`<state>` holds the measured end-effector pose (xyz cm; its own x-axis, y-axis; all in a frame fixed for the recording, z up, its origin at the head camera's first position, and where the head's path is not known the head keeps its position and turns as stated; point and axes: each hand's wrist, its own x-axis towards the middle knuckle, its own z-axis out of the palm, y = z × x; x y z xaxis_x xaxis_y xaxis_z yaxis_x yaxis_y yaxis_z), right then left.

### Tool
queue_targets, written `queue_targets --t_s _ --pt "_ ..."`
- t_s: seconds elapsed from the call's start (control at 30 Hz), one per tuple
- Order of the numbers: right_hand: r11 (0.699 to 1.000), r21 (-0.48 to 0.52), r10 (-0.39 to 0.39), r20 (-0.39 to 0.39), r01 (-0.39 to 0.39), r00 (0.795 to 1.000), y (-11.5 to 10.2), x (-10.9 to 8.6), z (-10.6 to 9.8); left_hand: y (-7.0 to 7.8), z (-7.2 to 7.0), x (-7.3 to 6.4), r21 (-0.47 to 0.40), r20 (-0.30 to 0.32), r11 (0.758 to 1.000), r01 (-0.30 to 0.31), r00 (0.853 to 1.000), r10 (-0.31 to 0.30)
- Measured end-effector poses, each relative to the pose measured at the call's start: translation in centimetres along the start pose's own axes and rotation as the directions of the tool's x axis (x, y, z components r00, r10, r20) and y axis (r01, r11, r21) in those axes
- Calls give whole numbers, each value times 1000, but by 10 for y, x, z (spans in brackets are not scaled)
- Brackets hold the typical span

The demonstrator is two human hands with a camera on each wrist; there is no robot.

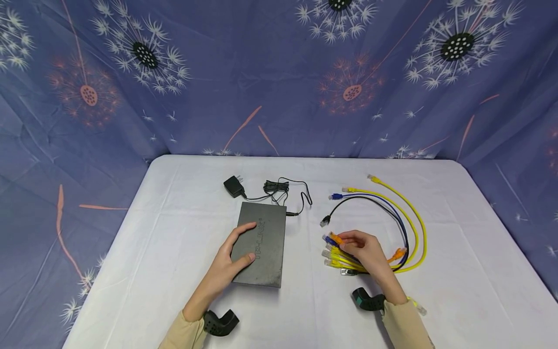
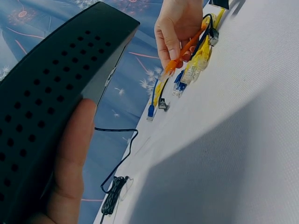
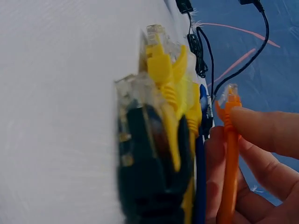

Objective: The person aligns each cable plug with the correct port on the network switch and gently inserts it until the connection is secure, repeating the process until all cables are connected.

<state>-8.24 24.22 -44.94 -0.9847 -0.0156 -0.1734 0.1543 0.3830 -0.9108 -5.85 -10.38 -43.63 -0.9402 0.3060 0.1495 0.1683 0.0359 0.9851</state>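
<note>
In the head view my left hand (image 1: 222, 266) grips the left side of a dark grey TP-Link network switch (image 1: 271, 242), thumb and index finger lying on its top. The box is held tilted, and its vented side shows large in the left wrist view. My right hand (image 1: 366, 248) pinches an orange network cable (image 3: 229, 168) just behind its clear plug (image 3: 232, 92), between thumb and fingers. Beside that hand, yellow cable plugs (image 1: 333, 257), a blue plug (image 1: 328, 239) and a black plug (image 1: 348, 272) lie bunched on the table.
A black power adapter (image 1: 234, 187) and its bundled cord (image 1: 276, 186) lie behind the switch, with the cord's plug at the box's right edge. Other ends of the yellow, blue and black cables (image 1: 403, 232) curve around at the right. White cloth covers the table (image 1: 152, 257).
</note>
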Motion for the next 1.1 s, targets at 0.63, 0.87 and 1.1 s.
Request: queue_targets --t_s 0.63,0.87,1.1 --pt "999 7 -53 -4 53 999 -17 -6 -8 0 1 0 -2 5 1000 -3 1000 3" --pt "998 -5 -62 23 62 998 -22 -6 -8 -1 1 -1 4 -1 1000 1 1000 -1" --pt "994 48 -100 59 97 993 -27 -7 -7 -3 2 -1 2 2 1000 2 1000 -2"
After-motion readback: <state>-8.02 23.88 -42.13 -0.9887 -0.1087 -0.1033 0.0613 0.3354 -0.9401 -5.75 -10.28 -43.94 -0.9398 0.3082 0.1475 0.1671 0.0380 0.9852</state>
